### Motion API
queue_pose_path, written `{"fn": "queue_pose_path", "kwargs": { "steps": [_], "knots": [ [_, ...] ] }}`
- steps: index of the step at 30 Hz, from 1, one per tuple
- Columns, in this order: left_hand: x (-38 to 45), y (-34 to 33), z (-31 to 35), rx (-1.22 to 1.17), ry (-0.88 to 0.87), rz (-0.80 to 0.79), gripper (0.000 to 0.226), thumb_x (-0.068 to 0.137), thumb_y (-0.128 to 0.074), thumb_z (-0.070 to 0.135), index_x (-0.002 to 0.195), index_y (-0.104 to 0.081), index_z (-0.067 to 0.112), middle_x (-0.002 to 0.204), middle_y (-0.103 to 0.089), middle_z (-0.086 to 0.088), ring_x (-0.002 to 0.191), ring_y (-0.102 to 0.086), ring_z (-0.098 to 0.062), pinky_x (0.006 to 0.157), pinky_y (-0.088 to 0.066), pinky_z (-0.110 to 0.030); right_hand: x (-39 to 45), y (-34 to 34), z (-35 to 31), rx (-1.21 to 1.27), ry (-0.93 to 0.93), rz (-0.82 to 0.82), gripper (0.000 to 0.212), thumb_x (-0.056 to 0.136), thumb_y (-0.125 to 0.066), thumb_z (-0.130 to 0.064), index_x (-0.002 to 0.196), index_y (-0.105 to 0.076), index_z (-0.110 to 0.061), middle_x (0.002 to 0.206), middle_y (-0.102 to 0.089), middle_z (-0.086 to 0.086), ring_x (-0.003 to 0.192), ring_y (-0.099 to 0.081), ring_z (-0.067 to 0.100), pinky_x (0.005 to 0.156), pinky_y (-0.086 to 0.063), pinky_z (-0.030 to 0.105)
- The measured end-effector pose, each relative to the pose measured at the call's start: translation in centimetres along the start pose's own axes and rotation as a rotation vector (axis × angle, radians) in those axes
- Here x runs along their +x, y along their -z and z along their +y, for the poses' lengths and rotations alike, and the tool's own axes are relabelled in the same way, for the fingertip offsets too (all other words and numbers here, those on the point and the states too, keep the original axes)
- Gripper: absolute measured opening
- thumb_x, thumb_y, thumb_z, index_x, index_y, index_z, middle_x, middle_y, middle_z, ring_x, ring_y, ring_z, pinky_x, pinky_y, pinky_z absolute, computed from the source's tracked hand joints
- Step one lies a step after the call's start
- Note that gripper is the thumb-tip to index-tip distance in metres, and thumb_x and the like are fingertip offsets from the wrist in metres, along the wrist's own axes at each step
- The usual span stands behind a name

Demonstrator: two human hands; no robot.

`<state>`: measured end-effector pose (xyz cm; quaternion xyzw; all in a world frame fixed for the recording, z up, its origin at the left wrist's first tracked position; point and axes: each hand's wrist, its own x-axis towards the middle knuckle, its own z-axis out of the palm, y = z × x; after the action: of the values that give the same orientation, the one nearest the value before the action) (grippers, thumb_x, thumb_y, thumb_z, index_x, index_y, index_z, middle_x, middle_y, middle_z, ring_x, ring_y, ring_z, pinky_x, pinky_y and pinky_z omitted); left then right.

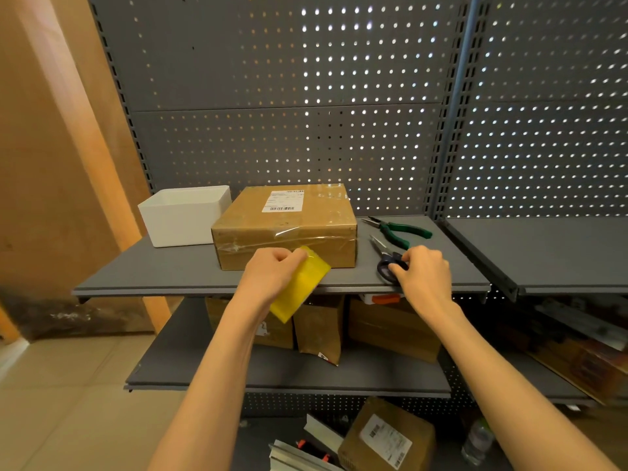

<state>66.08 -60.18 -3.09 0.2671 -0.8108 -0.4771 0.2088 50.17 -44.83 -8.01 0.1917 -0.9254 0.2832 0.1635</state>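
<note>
Scissors are lying on the shelf; my right hand is gripping their handles, my left hand pinching a pouch.

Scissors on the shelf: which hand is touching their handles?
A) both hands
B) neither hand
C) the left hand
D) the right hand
D: the right hand grips the handles of the scissors, while the left hand holds a yellow packet.
</note>
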Motion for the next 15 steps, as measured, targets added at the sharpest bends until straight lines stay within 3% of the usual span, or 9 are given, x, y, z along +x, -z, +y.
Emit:
{"fn": "queue_pose_path", "kwargs": {
  "steps": [7, 11, 15],
  "knots": [
    [0.0, 0.7, 0.8, 0.098, -0.18, -0.021, 0.041, 0.091, -0.054, 0.034, 0.078, -0.062, -0.004, 0.074, -0.044, -0.009, 0.066, -0.038, -0.014, 0.059, -0.027, -0.027, 0.2, 0.2, -0.3, -0.224, 0.087, -0.073, 0.03, 0.092, -0.056, -0.03, 0.104, -0.062, -0.004, 0.101, -0.063, 0.012, 0.095, -0.059, 0.024, 0.067, -0.042, 0.026],
    [-0.1, 3.9, 1.7, 0.175, -0.359, 0.023, 0.037, 0.092, -0.053, 0.032, 0.076, -0.062, 0.0, 0.067, -0.046, -0.005, 0.064, -0.039, -0.014, 0.057, -0.027, -0.027, 0.8, 0.6, -0.6, -0.248, 0.171, -0.053, 0.036, 0.095, -0.049, -0.038, 0.107, -0.061, -0.006, 0.108, -0.06, 0.009, 0.101, -0.055, 0.024, 0.069, -0.04, 0.028],
    [-0.2, 8.4, 2.0, 0.22, -0.49, 0.081, 0.022, 0.092, -0.052, 0.03, 0.088, -0.066, 0.014, 0.075, -0.057, -0.001, 0.069, -0.048, -0.012, 0.061, -0.035, -0.026, 1.2, 1.0, -2.0, -0.102, 0.356, 0.108, 0.026, 0.095, -0.051, -0.029, 0.109, -0.063, -0.011, 0.105, -0.064, 0.004, 0.099, -0.058, 0.021, 0.072, -0.042, 0.026]
  ]
}}
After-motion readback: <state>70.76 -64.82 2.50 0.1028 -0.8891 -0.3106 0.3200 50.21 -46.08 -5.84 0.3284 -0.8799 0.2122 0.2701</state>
